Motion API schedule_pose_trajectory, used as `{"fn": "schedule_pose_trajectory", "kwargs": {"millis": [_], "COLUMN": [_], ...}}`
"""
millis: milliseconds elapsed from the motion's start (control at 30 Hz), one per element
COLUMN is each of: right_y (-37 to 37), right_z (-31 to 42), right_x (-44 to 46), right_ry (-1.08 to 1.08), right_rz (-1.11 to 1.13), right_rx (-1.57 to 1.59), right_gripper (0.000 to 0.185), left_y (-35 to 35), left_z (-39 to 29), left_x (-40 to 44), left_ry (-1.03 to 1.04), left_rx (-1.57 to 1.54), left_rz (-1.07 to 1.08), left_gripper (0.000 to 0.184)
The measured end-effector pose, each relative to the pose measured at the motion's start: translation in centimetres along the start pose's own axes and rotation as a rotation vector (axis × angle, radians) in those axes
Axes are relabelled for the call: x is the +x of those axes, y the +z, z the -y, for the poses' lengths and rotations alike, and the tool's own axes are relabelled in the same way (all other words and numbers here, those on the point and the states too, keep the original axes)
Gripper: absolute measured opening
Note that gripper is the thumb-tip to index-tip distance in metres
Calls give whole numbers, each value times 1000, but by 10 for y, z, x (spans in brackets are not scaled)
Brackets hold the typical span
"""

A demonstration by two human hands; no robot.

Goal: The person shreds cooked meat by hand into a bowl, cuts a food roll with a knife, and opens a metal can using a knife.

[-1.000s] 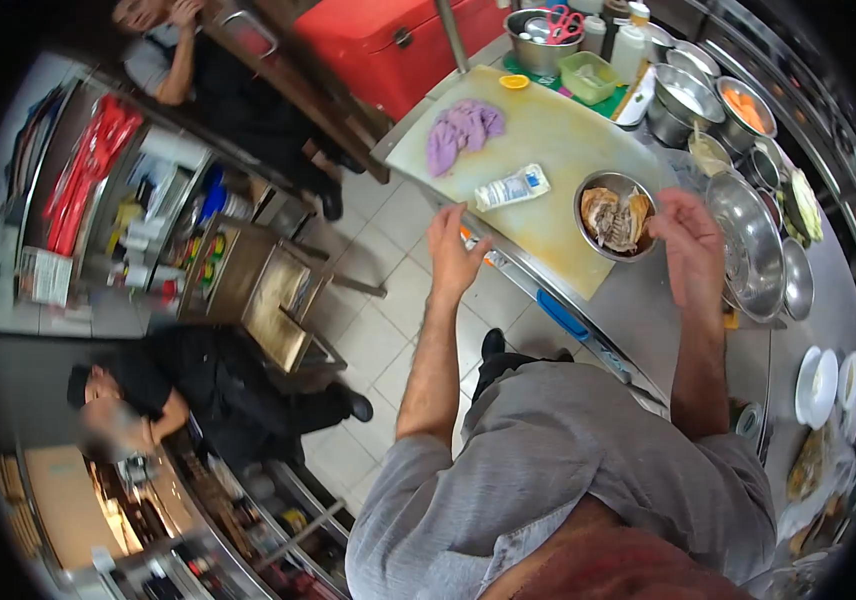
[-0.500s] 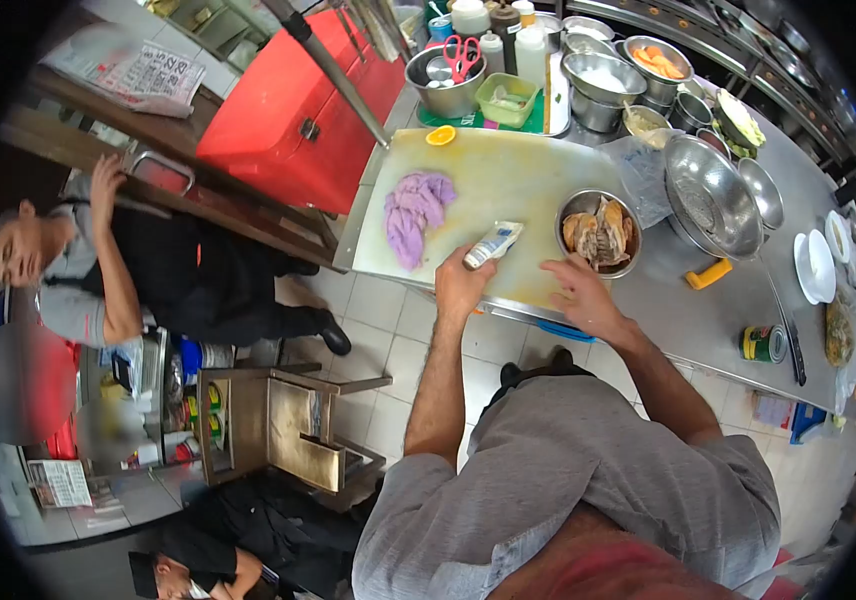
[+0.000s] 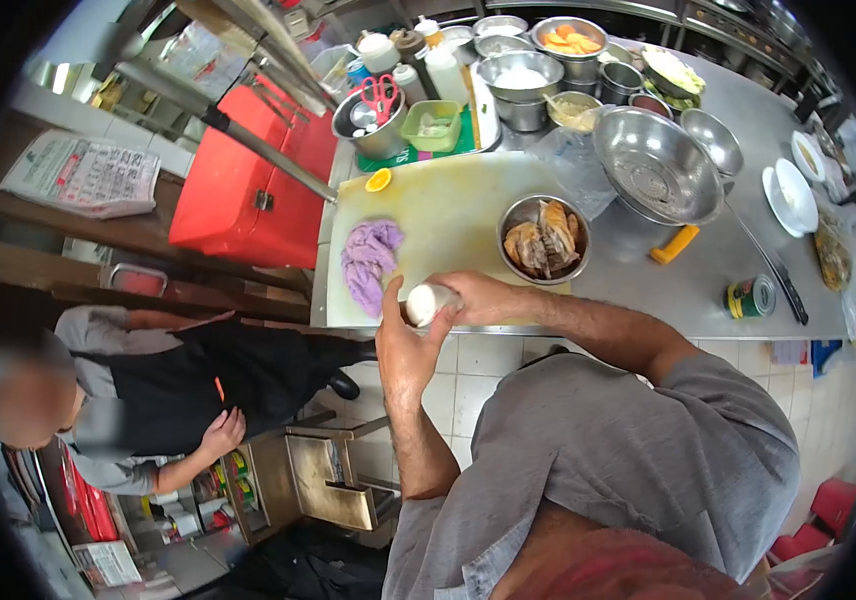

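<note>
Both hands are on a small white container (image 3: 426,304) in front of the cutting board's near edge. Its round white end faces up towards me. My left hand (image 3: 406,350) curls around it from the near left side, with the thumb against it. My right hand (image 3: 478,298) is closed around its other side, hiding most of its label. Just beyond on the board (image 3: 438,215) lies a crumpled purple cloth (image 3: 370,262). A metal bowl (image 3: 504,262) of cooked, browned meat pieces (image 3: 548,238) stands at the board's right.
A half orange (image 3: 378,180) lies at the board's far left. Behind stand a pot (image 3: 348,125) with red scissors, a green tub (image 3: 433,128) and several bottles. A large steel bowl (image 3: 653,165), a knife (image 3: 788,290) and a can (image 3: 751,297) are rightward. Another person (image 3: 178,385) stands at left.
My right hand has come left from near the meat bowl and taken hold of the white container, which has been turned end-up. The person at left has lowered an arm. The view has shifted.
</note>
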State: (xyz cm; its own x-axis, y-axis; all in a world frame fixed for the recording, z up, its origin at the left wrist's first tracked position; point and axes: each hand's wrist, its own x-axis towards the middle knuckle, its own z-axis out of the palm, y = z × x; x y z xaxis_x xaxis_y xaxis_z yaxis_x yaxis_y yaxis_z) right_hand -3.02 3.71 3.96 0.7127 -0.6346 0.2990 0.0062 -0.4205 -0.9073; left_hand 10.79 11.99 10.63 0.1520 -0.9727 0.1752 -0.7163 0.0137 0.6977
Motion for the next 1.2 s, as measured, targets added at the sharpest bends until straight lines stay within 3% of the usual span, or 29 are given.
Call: {"fn": "schedule_pose_trajectory", "kwargs": {"millis": [67,133,233,300,467,533,567,667,733,933,1133,1200], "right_y": [-1,-16,-19,-10,20,31,39,50,55,51,25,17], "right_z": [-12,0,10,-8,4,-2,-6,-10,-3,-5,6,-1], "right_x": [-2,1,3,11,30,41,45,65,67,75,61,57], "right_ry": [-30,164,181,240,151,230,219,119,360,209,227,117], "right_rz": [8,9,6,53,152,191,201,196,264,297,531,601], "right_rx": [161,295,352,254,313,360,357,369,412,280,278,292], "right_gripper": [52,51,53,59,55,56,56,57,59,71,75,81], "left_y": [-5,-5,-8,-8,-8,-15,-21,-27,-34,-26,-16,-14], "left_z": [-6,6,19,27,47,58,61,83,81,75,50,42], "left_x": [-1,1,-2,-8,-6,-2,0,7,3,-2,-24,-29], "left_ry": [-62,-88,-33,-53,-155,-165,-140,-143,-218,-181,-254,-247], "left_rx": [-242,-407,-317,-316,-441,-543,-400,-506,-518,-552,-673,-687], "left_rz": [-13,-60,-162,-123,-68,43,29,23,21,-190,-316,-408], "left_gripper": [76,79,76,78,76,72,67,65,60,51,51,49]}}
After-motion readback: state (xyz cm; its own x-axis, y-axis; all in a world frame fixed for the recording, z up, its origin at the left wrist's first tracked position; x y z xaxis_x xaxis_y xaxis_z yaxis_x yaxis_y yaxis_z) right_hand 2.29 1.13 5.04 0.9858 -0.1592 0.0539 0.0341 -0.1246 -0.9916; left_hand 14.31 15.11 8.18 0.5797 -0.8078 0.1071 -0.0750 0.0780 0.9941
